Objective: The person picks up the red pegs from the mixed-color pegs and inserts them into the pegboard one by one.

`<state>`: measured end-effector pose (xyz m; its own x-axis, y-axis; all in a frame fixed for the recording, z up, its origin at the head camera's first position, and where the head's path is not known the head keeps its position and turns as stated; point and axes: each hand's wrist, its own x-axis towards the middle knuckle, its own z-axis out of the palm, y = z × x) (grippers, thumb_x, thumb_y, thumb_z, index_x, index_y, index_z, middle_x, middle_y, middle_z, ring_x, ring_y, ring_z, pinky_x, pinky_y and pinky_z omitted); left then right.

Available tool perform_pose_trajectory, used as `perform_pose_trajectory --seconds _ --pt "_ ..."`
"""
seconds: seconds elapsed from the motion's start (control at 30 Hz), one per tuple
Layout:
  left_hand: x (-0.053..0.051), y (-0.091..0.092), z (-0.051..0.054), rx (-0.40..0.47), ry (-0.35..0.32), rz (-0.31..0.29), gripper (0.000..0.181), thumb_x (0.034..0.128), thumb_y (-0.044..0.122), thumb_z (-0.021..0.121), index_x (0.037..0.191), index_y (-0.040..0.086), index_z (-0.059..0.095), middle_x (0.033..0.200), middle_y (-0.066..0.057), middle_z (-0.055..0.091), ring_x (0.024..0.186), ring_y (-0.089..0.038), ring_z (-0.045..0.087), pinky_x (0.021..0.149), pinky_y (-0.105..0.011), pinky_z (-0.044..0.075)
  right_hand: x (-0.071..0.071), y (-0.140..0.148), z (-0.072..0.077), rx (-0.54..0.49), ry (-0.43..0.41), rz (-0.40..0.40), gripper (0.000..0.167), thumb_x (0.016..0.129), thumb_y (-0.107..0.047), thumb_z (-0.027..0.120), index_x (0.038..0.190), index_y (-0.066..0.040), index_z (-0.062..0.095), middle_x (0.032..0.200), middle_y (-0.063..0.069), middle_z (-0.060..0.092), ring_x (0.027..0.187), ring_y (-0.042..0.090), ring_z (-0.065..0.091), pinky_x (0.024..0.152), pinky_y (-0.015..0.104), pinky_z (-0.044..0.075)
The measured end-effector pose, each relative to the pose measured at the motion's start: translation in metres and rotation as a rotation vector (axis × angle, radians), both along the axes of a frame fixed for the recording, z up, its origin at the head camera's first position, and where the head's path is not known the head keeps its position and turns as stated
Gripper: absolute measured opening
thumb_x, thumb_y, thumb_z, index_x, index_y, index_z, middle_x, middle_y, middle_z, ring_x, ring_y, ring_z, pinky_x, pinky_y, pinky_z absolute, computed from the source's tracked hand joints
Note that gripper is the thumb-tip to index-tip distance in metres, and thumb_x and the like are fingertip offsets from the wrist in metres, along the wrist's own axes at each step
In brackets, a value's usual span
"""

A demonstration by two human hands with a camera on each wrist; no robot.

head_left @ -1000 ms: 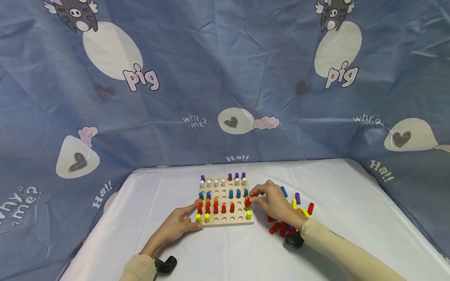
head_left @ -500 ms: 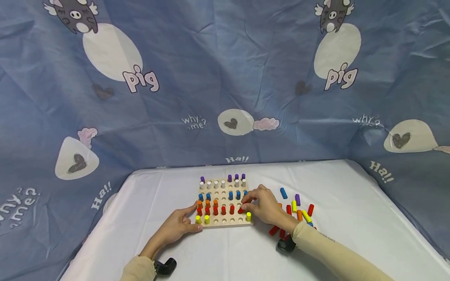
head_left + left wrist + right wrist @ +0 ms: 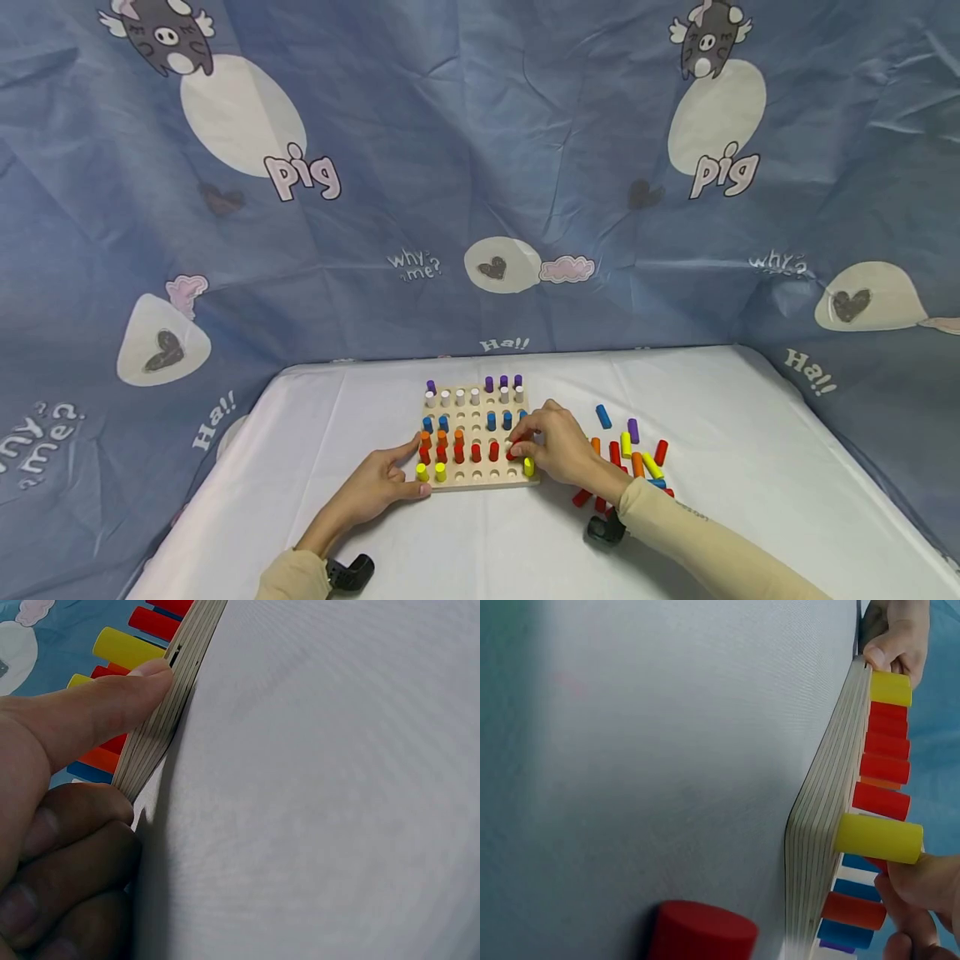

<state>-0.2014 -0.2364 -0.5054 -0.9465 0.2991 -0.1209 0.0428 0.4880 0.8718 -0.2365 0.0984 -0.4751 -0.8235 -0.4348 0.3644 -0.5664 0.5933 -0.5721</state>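
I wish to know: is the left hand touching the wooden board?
Touching. The left wrist view shows the left hand with its thumb lying on the edge of the wooden board.

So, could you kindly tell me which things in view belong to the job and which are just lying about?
Job in hand:
pegboard
pegs standing in it
red peg in the right grip
loose pegs beside the board, probably

Just around:
patterned blue cloth
white table cover
black wrist devices
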Motion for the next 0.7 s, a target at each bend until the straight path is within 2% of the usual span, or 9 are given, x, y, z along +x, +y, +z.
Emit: perform_pose_trajectory --seconds 0.43,0.57,0.7 --pt "-0.0002 -0.0017 -0.0008 0.017 -0.007 -0.009 0.098 0.0834 0.026 0.091 0.162 0.0 0.039 0.056 0.007 0.032 0.05 -0.009 0.026 0.05 -0.023 0.03 -0.0022 -0.0038 -0.0008 0.008 0.073 0.076 0.009 0.086 -0.01 0.088 0.091 -0.016 0.086 0.087 -0.007 0.08 0.08 0.014 0.054 0.071 0.023 0.042" --pt "-0.0004 -0.0012 -0.0005 0.017 0.004 -0.016 0.097 0.0838 0.025 0.09 0.162 -0.001 0.039 0.056 0.008 0.031 0.05 -0.008 0.026 0.05 -0.023 0.029 -0.0017 -0.005 -0.0001 0.037 0.063 0.09 0.01 0.088 -0.009 0.085 0.095 -0.015 0.087 0.089 -0.003 0.081 0.08 0.01 0.052 0.071 0.023 0.042" --pt "0.0001 -0.0005 -0.0002 0.018 0.01 -0.02 0.097 0.0842 0.025 0.09 0.162 -0.001 0.038 0.056 0.008 0.03 0.05 -0.008 0.025 0.05 -0.023 0.029 -0.0007 -0.0023 0.0018 0.034 0.038 0.079 0.014 0.09 -0.008 0.084 0.102 -0.014 0.087 0.093 -0.001 0.082 0.079 0.015 0.056 0.069 0.023 0.042"
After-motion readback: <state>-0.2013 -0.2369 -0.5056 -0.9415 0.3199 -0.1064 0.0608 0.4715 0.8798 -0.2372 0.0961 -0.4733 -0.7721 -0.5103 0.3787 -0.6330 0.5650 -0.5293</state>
